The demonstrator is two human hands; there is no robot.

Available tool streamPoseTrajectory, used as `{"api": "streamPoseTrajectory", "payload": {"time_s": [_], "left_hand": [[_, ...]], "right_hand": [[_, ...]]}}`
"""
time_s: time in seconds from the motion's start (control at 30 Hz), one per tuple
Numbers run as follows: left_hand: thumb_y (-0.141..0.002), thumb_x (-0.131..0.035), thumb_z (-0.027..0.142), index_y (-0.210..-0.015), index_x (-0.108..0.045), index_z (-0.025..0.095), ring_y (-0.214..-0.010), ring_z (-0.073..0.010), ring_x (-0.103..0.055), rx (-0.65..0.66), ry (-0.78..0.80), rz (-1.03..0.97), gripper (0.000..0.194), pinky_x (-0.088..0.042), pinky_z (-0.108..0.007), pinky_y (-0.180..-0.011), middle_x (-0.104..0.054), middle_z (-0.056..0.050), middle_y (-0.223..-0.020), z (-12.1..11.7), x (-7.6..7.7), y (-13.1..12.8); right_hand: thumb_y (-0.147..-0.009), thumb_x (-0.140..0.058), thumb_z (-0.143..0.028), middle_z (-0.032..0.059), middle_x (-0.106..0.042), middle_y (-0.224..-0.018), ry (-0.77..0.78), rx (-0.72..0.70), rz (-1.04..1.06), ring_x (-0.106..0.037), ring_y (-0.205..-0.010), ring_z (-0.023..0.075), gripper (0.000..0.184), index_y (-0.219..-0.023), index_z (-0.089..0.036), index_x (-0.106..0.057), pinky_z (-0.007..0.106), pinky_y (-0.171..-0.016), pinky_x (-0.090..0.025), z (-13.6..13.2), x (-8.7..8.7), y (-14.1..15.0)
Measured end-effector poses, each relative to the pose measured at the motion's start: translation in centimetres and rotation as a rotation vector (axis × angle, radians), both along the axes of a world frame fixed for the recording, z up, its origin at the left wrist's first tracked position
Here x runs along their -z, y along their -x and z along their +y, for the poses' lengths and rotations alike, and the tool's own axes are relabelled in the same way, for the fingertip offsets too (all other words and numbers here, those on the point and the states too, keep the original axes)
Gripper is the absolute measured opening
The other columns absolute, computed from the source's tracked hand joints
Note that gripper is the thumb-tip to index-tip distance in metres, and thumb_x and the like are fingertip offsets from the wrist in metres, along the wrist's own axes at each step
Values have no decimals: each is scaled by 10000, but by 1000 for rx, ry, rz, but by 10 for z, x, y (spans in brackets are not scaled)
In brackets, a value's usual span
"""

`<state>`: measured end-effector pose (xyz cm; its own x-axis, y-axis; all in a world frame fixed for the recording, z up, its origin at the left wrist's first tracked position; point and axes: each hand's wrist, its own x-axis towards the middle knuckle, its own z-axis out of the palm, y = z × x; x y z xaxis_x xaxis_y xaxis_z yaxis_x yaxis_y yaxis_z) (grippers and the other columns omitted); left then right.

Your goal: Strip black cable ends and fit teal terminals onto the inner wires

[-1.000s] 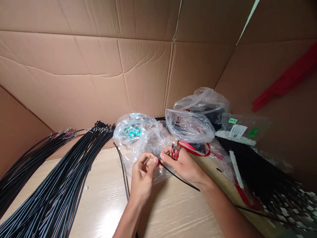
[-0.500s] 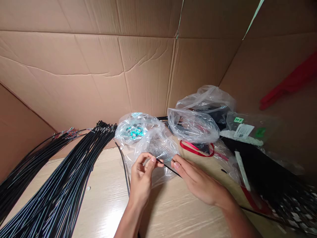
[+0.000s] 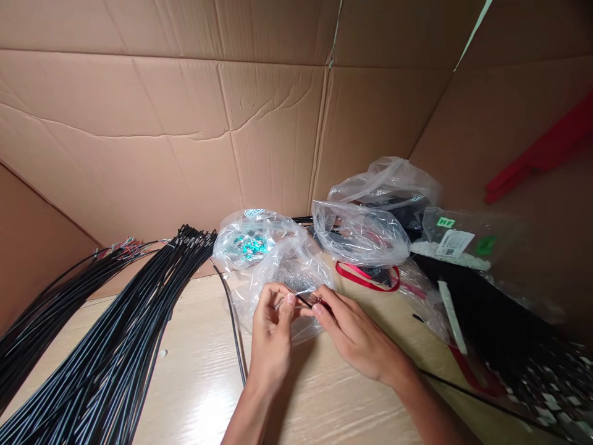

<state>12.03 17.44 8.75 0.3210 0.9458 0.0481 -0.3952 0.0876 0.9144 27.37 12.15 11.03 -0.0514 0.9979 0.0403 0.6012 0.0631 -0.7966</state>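
My left hand (image 3: 274, 330) pinches a thin black cable (image 3: 304, 301) between thumb and fingertips. Close beside it, my right hand (image 3: 349, 330) is closed on the same cable with thumb and forefinger. The cable's far end is hidden by the fingers. Behind both hands lies a clear plastic bag (image 3: 290, 256) holding many small shiny metal pieces. Just past it, another clear bag (image 3: 227, 244) contains green-blue metallic pieces. A black cable length (image 3: 234, 327) runs down the table to the left of my left wrist.
Bundles of black cables (image 3: 143, 315) fill the left side. To the right are clear plastic bags (image 3: 361, 238), a red ribbon loop (image 3: 365, 281) and a dark cable bundle (image 3: 500, 321) with pale ends. Cardboard walls (image 3: 278, 136) enclose the wooden table (image 3: 199, 364). A red glove-like item (image 3: 532, 154) hangs at right.
My right hand has moved left along the cable, closer to my left hand. The left hand has shifted slightly right and still pinches the cable.
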Motion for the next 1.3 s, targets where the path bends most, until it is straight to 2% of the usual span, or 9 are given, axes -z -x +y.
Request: {"api": "streamPoseTrajectory", "payload": {"time_s": [0.13,0.27,0.47,0.67,0.8,0.93,1.03,1.17,1.3], "left_hand": [[-892,-757,362,-948,-616,169,-822,-142,-631,30,9,6,245,-503,-253,-822,-666,-27,-882,0,-2,-1],[-819,-830,355,-896,-651,152,-794,-131,-609,43,40,2,281,-491,-220,-757,-676,-29,-845,-1,-4,-2],[-853,-781,437,-886,-623,155,-788,-173,-631,80,60,-9,325,-532,-292,-759,-678,-44,-837,-2,-3,-5],[-866,-777,414,-892,-625,150,-699,-149,-637,78,72,-14,306,-494,-261,-744,-673,-24,-746,-2,1,-5],[-865,-783,387,-874,-651,131,-680,-123,-608,94,101,-40,288,-483,-234,-705,-683,-43,-782,-4,3,-4],[-870,-767,417,-885,-665,118,-526,-83,-524,133,162,-69,316,-404,-201,-512,-630,-20,-729,-7,3,-5],[-856,-779,426,-884,-655,113,-445,-55,-455,145,209,-89,338,-329,-179,-429,-601,-6,-701,-9,3,-7],[-855,-783,411,-900,-650,113,-442,-42,-399,158,257,-116,329,-293,-164,-405,-565,7,-672,-10,1,-7],[-833,-810,386,-830,-630,115,-514,-45,-346,186,298,-164,326,-253,-145,-426,-503,18,-665,-10,-2,-7]], "right_hand": [[-1088,-338,-412,8,-663,-1039,-47,23,-13,-634,-1000,192,222,-1041,-274,-504,326,-840,-456,0,4,-1],[-1083,-373,-389,-12,-654,-988,-74,8,33,-643,-942,171,176,-1047,-279,-506,312,-838,-460,1,5,-2],[-1068,-434,-385,-21,-649,-1042,-49,-17,165,-662,-928,131,140,-1136,-283,-502,242,-819,-493,3,2,-5],[-1070,-444,-351,-40,-611,-863,-128,-39,154,-604,-787,112,126,-1035,-254,-516,218,-753,-462,9,6,-11],[-1055,-469,-306,-20,-634,-925,-192,-23,114,-613,-854,122,86,-1079,-246,-526,218,-785,-465,12,12,-16],[-1036,-495,-273,-18,-631,-912,-241,-34,69,-613,-839,124,67,-1078,-239,-537,220,-777,-465,13,15,-18],[-1028,-509,-262,-15,-637,-907,-274,-23,47,-624,-836,130,64,-1075,-237,-544,231,-790,-474,15,15,-18],[-1019,-530,-263,3,-653,-968,-335,-22,-4,-647,-892,145,76,-1084,-241,-562,251,-818,-492,21,13,-21],[-1001,-560,-252,25,-668,-1025,-379,-74,-80,-645,-970,164,123,-1121,-234,-581,274,-863,-500,28,11,-25]]}}
